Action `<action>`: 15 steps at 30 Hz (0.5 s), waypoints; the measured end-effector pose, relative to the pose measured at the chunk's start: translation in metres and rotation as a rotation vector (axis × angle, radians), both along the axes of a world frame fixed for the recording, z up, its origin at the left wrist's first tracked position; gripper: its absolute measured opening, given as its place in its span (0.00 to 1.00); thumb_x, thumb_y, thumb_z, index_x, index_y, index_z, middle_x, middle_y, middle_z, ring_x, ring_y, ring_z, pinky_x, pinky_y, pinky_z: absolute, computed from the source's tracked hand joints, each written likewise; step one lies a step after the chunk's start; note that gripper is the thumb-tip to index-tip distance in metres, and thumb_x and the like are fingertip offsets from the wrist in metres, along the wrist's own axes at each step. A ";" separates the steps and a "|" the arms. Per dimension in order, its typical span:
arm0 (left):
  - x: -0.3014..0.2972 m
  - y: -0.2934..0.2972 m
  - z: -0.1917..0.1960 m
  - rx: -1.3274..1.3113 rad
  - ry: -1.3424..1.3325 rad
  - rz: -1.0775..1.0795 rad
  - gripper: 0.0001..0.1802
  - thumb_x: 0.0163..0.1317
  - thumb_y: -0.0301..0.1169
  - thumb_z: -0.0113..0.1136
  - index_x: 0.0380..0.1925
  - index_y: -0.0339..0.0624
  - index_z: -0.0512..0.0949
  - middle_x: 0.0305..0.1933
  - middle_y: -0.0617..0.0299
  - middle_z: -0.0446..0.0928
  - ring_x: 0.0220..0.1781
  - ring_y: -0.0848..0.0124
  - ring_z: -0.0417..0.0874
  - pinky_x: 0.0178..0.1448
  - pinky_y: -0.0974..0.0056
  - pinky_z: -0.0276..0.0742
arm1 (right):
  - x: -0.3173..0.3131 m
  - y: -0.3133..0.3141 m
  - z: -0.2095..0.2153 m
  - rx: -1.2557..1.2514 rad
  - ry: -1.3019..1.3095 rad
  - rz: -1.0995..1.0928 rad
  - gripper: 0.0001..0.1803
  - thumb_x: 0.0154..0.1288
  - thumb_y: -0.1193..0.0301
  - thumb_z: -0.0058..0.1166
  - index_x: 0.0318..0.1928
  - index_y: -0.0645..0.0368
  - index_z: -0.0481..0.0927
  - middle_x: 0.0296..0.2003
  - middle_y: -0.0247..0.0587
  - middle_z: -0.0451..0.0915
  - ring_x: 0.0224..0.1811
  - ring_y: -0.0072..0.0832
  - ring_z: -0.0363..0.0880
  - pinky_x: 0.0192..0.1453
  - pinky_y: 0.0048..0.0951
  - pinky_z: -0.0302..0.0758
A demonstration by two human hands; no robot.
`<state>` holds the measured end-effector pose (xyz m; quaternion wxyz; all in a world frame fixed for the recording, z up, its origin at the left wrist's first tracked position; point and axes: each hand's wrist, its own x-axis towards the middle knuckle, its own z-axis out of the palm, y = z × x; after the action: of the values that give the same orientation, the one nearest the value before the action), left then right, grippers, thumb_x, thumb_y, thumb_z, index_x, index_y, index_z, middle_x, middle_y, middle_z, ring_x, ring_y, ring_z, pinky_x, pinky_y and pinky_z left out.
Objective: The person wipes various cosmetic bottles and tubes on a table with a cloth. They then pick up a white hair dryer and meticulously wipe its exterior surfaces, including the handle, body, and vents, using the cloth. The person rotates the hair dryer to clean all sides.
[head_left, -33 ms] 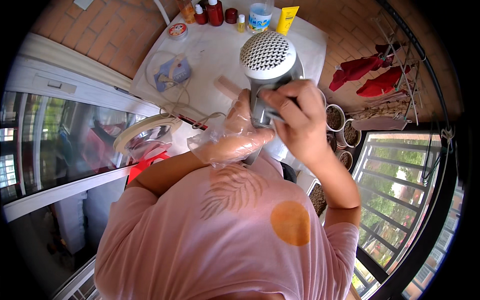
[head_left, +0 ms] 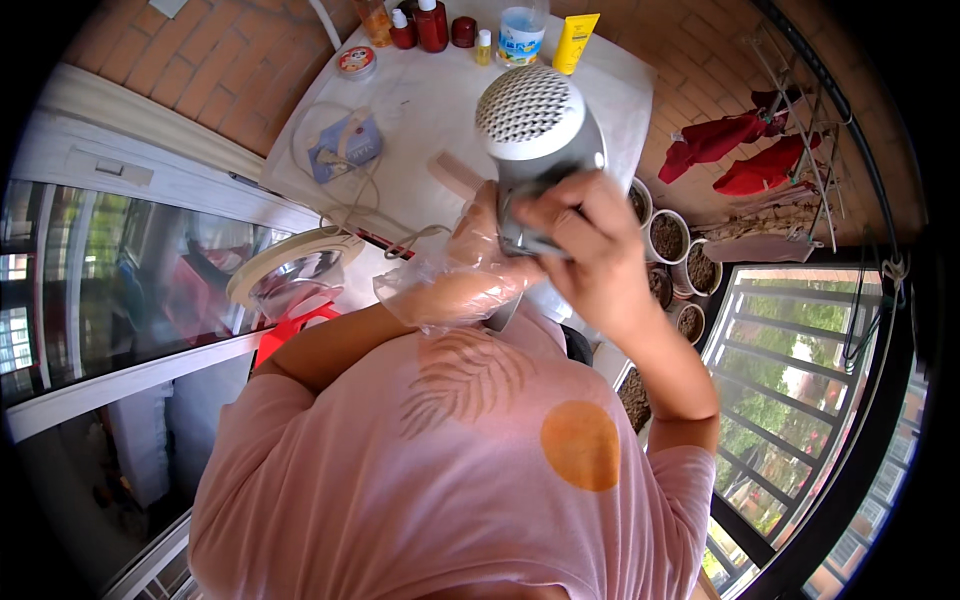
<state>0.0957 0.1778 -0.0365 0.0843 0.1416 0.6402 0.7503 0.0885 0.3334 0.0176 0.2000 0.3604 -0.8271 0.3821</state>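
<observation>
A grey hair dryer (head_left: 545, 150) with a white-rimmed, perforated round end stands up between my hands, over the table's near edge. My left hand (head_left: 465, 270), in a loose clear plastic glove, is wrapped round its lower part from the left. On the right side my bare right hand (head_left: 598, 235) has bent fingers against the grey body. Motion smears those fingertips, and whether they grip or only rub the body is hidden. Just left of the dryer lies a pale pink comb (head_left: 455, 174).
The white table (head_left: 415, 105) carries a blue-purple packet (head_left: 346, 146) under a looped cord (head_left: 372, 195), a round tin (head_left: 357, 62), red bottles (head_left: 431, 28) and a yellow tube (head_left: 575, 45). Plant pots (head_left: 667, 236) line the right. A round mirror (head_left: 295, 280) leans at left.
The hair dryer's perforated end has tipped slightly left. My right hand has shifted a little downward along the body, its fingers blurred. My left hand stays nearly in place.
</observation>
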 end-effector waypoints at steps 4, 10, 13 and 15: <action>0.002 -0.007 0.041 0.131 -0.641 0.033 0.39 0.44 0.17 0.60 0.59 0.39 0.56 0.50 0.52 0.66 0.50 0.64 0.73 0.52 0.59 0.72 | 0.002 0.017 -0.005 -0.084 -0.213 -0.200 0.18 0.42 0.85 0.56 0.38 0.60 0.81 0.36 0.40 0.75 0.38 0.33 0.76 0.40 0.29 0.74; 0.001 -0.020 0.037 0.282 -0.654 -0.070 0.32 0.38 0.16 0.58 0.50 0.35 0.67 0.40 0.56 0.72 0.44 0.66 0.75 0.47 0.60 0.73 | -0.015 0.049 0.025 -0.569 -0.224 -0.534 0.08 0.60 0.76 0.57 0.40 0.65 0.80 0.34 0.34 0.79 0.36 0.17 0.73 0.43 0.17 0.68; 0.000 -0.014 0.046 0.270 -0.633 -0.118 0.33 0.33 0.16 0.55 0.49 0.35 0.67 0.36 0.56 0.72 0.41 0.63 0.74 0.47 0.58 0.71 | -0.029 0.051 0.044 -0.388 -0.406 -0.401 0.08 0.62 0.75 0.55 0.41 0.64 0.79 0.27 0.30 0.76 0.29 0.13 0.69 0.33 0.15 0.67; -0.002 -0.014 0.040 0.277 -0.568 -0.181 0.31 0.37 0.17 0.57 0.49 0.35 0.68 0.37 0.56 0.72 0.42 0.65 0.74 0.47 0.59 0.71 | -0.034 0.050 0.040 -0.286 -0.424 -0.329 0.09 0.61 0.75 0.55 0.42 0.64 0.79 0.25 0.31 0.75 0.27 0.13 0.67 0.30 0.16 0.66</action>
<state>0.0936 0.1636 0.0030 0.3056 -0.0070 0.4677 0.8294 0.0549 0.3832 0.0574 0.1306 0.1019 -0.8355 0.5239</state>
